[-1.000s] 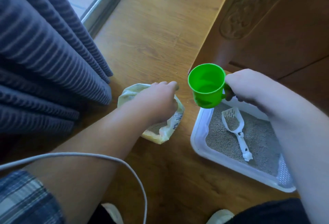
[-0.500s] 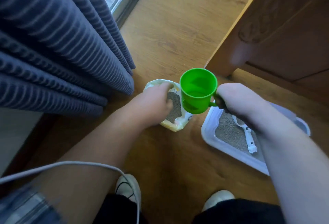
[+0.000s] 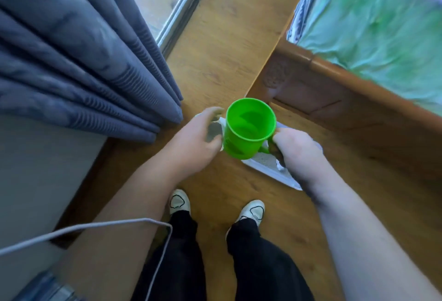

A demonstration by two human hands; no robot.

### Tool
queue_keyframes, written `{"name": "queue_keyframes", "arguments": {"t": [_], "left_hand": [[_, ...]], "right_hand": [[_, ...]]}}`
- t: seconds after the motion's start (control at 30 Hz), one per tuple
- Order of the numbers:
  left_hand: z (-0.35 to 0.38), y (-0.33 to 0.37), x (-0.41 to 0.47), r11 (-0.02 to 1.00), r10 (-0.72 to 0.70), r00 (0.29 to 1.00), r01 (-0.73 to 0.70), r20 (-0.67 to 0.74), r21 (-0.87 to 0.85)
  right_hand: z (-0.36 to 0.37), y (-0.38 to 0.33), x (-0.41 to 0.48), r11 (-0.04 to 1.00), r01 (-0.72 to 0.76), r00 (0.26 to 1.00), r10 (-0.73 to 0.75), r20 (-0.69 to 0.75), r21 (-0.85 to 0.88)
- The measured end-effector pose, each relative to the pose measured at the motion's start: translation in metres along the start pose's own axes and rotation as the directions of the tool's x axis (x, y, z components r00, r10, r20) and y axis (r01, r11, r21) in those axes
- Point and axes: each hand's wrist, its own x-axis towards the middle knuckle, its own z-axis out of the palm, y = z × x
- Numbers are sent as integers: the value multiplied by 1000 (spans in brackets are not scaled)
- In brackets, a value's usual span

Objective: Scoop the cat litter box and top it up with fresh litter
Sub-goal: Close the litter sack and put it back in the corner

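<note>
My right hand grips the handle of an empty green plastic cup, held upright above the floor. Below it, mostly hidden by the cup and my right forearm, lies the white litter box with grey litter inside; a bit of the white scoop shows by my wrist. Just left of the cup, my left hand hovers with loosely curved fingers over the open mouth of the litter bag, where grey litter shows between thumb and fingers. Whether this hand touches the bag is unclear.
A grey curtain hangs at the left, down to the wooden floor. A wooden bed frame with green bedding stands at the right. My two shoes are near the box, and a grey cable crosses my left arm.
The view has risen and pulled back, so my legs and shoes now show. The cup has moved left, above the bag and the box's corner. My left hand's fingers have loosened at the bag's mouth.
</note>
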Motion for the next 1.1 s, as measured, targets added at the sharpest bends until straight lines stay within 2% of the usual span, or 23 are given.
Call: {"name": "queue_keyframes", "arguments": {"t": [0.13,0.33,0.43,0.53,0.63,0.73,0.9,1.0,1.1], "left_hand": [[-73,101,-61,982,159,985,-151,61,-118],[-159,206,-137,919,333,941,-312,53,-241],[-188,230,-167,893,403,915,-395,-10,-217],[-207,231,-189,872,429,899,-437,-88,-222],[-218,222,-208,867,418,893,-447,-165,-223],[-226,208,-226,879,364,896,-421,-255,-223],[-222,182,-262,913,212,859,-344,-466,-219],[-209,170,-291,928,75,771,-286,-633,-238],[-181,158,-325,924,-74,639,-246,-766,-294]], "right_hand": [[-79,-102,-74,981,67,998,-68,-5,183],[-158,-224,-169,958,186,980,-164,-112,220],[-164,-258,-205,909,300,945,-242,-218,291],[-156,-277,-226,847,369,909,-243,-339,381],[-139,-288,-231,835,452,865,-324,-384,313],[-125,-301,-226,828,490,853,-391,-345,274],[-109,-327,-203,789,580,815,-563,-138,204],[-98,-343,-194,741,656,747,-664,11,143],[-79,-352,-193,673,727,654,-739,162,136]]}}
